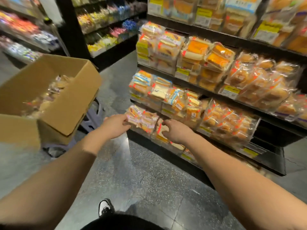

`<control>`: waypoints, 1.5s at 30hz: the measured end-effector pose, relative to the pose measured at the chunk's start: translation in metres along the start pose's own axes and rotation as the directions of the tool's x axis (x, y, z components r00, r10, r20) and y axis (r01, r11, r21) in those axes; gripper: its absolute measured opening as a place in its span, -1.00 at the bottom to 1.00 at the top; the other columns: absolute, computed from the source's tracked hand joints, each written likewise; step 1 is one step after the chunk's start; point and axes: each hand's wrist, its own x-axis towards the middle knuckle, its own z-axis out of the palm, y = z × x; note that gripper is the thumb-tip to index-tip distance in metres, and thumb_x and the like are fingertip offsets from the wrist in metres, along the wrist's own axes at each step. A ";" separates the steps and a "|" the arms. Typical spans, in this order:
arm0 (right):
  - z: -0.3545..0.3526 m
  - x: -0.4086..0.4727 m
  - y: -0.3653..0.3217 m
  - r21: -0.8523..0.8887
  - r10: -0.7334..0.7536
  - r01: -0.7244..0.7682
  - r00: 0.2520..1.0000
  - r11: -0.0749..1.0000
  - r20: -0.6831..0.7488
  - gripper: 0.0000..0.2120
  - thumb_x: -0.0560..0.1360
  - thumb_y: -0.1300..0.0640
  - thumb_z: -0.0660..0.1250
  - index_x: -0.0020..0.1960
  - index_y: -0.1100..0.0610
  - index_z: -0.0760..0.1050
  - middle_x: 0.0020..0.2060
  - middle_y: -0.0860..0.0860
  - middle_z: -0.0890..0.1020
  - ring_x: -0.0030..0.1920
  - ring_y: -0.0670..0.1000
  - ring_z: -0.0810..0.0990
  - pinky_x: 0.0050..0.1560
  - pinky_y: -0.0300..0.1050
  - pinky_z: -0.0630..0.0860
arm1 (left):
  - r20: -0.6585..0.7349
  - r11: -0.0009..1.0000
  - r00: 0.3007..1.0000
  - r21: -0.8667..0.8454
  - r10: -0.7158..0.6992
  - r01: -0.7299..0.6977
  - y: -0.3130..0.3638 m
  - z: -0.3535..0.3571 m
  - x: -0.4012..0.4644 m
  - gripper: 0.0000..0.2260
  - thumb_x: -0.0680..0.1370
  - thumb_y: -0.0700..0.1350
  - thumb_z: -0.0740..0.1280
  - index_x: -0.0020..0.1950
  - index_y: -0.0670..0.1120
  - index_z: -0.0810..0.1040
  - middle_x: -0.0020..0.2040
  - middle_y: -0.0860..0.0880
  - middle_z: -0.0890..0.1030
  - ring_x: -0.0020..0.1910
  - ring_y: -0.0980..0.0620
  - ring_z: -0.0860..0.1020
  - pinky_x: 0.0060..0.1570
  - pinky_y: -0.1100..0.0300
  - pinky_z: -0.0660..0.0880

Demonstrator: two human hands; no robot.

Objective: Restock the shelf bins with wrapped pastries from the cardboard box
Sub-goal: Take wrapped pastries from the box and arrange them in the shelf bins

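Observation:
An open cardboard box [54, 97] stands at the left on a low cart, with several wrapped pastries [49, 95] inside. My left hand [116, 125] pinches the left edge of a wrapped pastry [137, 117] at the left end of a low shelf bin [146, 130]. My right hand [176, 131] reaches into the same bin beside it, with curled fingers on another wrapped pastry [163, 130]. The whole view is blurred.
The black shelf unit [272, 156] at the right carries several tiers of bins full of wrapped breads and cakes. Another rack of colourful packets [106, 30] stands behind. Speckled grey floor [149, 171] lies between box and shelf. My shoe [104, 207] shows at the bottom.

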 end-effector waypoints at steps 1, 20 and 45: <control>0.004 0.013 -0.021 -0.011 -0.025 0.025 1.000 1.000 0.007 -0.56 0.60 -0.01 0.24 0.45 0.04 0.36 0.38 0.09 0.47 0.31 0.14 0.48 0.28 0.04 0.46 | -0.004 1.000 1.000 -0.005 -0.029 0.029 -0.023 -0.007 -0.007 -0.84 0.61 0.09 0.27 0.06 0.02 0.45 -0.03 0.03 0.51 0.09 -0.09 0.51 0.11 0.02 0.38; 0.046 0.240 -0.403 -0.090 -0.289 0.304 0.945 0.948 0.154 -0.56 0.65 0.03 0.18 0.50 0.09 0.32 0.47 0.07 0.37 0.35 0.14 0.46 0.31 0.06 0.44 | -0.071 0.933 0.938 -0.152 -0.339 0.326 -0.434 -0.135 -0.038 -0.78 0.62 0.00 0.27 0.19 -0.08 0.54 0.08 -0.06 0.59 0.04 -0.06 0.56 0.03 0.06 0.53; 0.109 0.601 -0.523 -0.251 -0.237 0.461 0.765 0.852 0.599 -0.66 0.63 0.13 0.21 0.33 0.26 0.48 0.19 0.21 0.59 0.15 0.20 0.59 -0.01 0.06 0.58 | 0.650 0.743 0.681 -0.259 -0.339 0.617 -0.585 -0.068 0.181 -0.80 0.60 -0.02 0.29 0.11 -0.12 0.57 -0.14 0.00 0.54 -0.15 0.01 0.49 -0.24 0.25 0.42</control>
